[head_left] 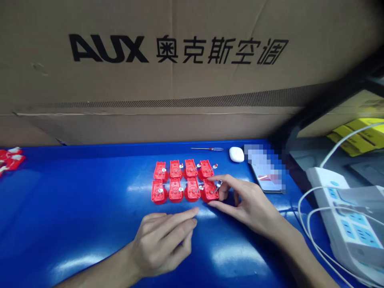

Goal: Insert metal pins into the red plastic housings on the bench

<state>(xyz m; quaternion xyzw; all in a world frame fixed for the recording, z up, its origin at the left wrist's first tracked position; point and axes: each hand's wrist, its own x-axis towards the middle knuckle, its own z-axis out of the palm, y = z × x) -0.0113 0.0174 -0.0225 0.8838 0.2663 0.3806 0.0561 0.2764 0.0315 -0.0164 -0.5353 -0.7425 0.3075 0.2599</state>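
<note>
Several red plastic housings (175, 190), each with a small shiny metal pin or screw sticking up, stand in two rows on the blue table. At the right end of the nearer row, my right hand (250, 202) holds one red plastic housing (210, 192), thumb on its near side and index finger at its far side. A metal pin slants up from that housing beside my fingers. My left hand (166, 240) hovers just in front of the near row, fingers bent and drawn together. Whether anything small sits between those fingertips is hidden.
Behind the rows lie a thin screwdriver (211, 149), a white rounded case (237, 154) and a phone (267, 172). A white power strip (345, 216) with cables occupies the right side. Red-and-white pieces (11, 160) lie far left. A large cardboard box (168, 84) walls off the back.
</note>
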